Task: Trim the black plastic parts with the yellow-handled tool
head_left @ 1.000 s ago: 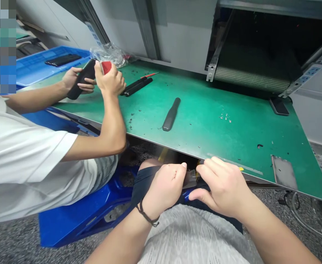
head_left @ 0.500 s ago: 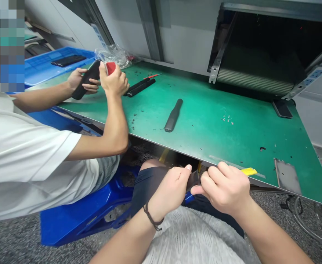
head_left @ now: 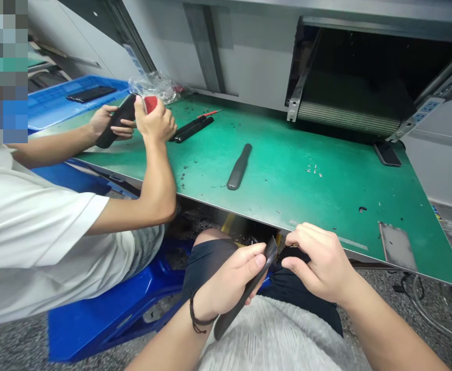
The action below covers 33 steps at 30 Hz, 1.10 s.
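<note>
My left hand (head_left: 235, 273) is wrapped around a long, black handle-shaped piece (head_left: 241, 296), thumb pressed on its upper part. The piece slants over my lap, with its thin upper end pointing toward the table edge. Just right of that end is my right hand (head_left: 320, 260), fingers curled and thumb a little apart. What it holds is mostly hidden behind the fingers; only something small and dark shows by the fingertips. A similar dark grey handle-shaped piece (head_left: 239, 167) lies on the green table (head_left: 287, 180).
At left a co-worker's hands hold a black piece (head_left: 117, 121) and a red object (head_left: 150, 104). Black handle pieces (head_left: 194, 129) lie beyond. A blue tray (head_left: 55, 111) stands at far left. On the right lie a phone (head_left: 387, 153), a flat grey plate (head_left: 398, 246) and scraps.
My right hand has drawn slightly away from the black piece, and the yellow end that stuck out of it no longer shows. My left hand has turned, exposing the piece's length.
</note>
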### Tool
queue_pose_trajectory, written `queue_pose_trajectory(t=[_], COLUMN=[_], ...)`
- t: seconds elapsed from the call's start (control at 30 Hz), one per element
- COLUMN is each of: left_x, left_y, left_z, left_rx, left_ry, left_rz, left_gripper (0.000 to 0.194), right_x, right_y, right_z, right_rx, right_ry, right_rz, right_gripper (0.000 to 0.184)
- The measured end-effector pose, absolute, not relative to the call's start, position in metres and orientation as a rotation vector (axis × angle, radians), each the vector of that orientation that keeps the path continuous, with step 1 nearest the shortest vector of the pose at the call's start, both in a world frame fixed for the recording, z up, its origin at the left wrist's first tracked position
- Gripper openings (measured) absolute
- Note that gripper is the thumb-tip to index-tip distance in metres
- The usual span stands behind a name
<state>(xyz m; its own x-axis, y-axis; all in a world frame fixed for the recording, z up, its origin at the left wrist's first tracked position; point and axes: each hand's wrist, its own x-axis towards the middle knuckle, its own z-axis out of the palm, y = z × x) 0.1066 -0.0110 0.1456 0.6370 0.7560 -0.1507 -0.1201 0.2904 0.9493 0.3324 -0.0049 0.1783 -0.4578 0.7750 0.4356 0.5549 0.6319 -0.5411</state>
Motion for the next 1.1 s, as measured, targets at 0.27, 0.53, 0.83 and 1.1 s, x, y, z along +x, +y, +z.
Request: queue_pose_trajectory(t=[0.27, 0.53, 0.83, 1.1], left_x=[0.105, 0.108, 0.110, 0.112], left_y=[-0.014, -0.017, -0.015, -0.023], left_z=[0.150, 0.147, 0.141, 0.149], left_rx=[1.231, 1.208, 1.112, 1.702], left_ry=[0.695, 0.708, 0.741, 1.087], left_rz=[0.627, 0.650, 0.711, 0.735], left_gripper=[0.053, 0.053, 0.047, 0.038], right_x=[0.320, 0.320, 0.327, 0.322], right_y=[-0.003, -0.005, -0.008, -0.005], right_z=[0.188, 0.185, 0.174, 0.192], right_rx=[-1.112, -1.084, -0.904, -1.200], right_ry=[-2.367, -2.340, -2.180, -1.802], right_rz=[0.312, 0.097, 0.234, 1.021], right_gripper=[0.067, 0.061, 0.010, 0.019])
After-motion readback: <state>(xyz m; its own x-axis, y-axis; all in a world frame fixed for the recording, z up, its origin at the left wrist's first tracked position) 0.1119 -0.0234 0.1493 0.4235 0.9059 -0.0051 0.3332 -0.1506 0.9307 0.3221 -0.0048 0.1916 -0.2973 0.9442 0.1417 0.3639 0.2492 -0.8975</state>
